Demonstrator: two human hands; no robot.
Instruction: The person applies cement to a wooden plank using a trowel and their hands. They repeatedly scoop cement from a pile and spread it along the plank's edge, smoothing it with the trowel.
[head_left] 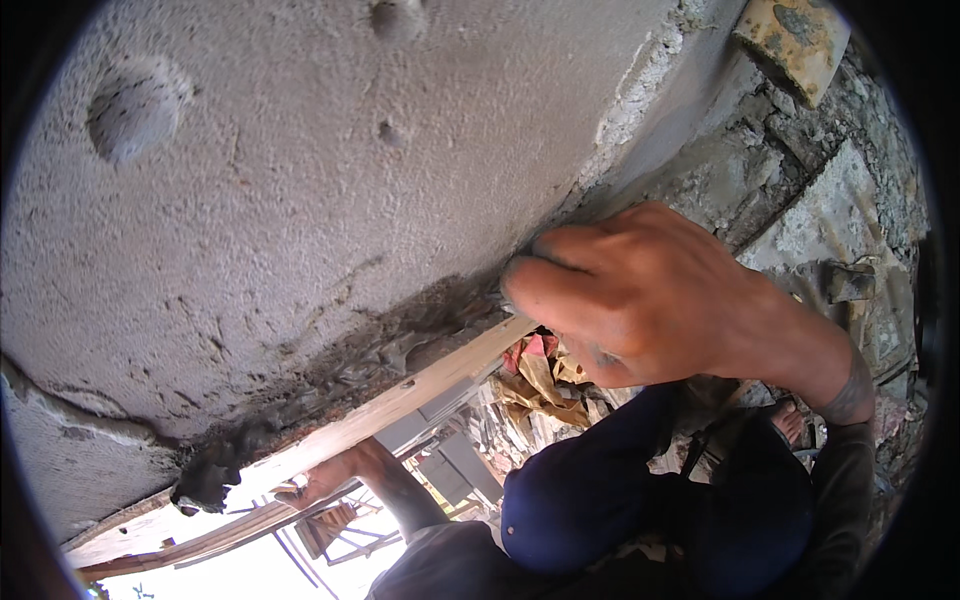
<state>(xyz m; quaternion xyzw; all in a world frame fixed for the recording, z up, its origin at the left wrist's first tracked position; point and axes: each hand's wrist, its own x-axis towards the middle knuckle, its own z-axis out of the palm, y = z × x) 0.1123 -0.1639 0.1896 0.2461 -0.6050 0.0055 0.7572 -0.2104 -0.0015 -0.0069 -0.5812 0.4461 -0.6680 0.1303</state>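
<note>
My right hand (640,295) is closed, its fingers curled and pressed into the seam between the rough grey plaster surface (300,170) and a pale wooden board (440,365). Its fingertips are partly hidden, so I cannot make out what they hold. Dark wet mortar (430,320) lies along that seam, with a lump (205,470) hanging at its left end. My left hand (335,470) is at the board's lower left side, its fingers bent against the wood and partly lost in glare.
Broken concrete (840,210) runs down the right, with a stained block (790,45) at top right. Crumpled tan paper and rubble (540,390) lie below the board. My legs (590,490) and bare foot (785,420) show at bottom. Wooden framework (335,530) stands beyond in bright daylight.
</note>
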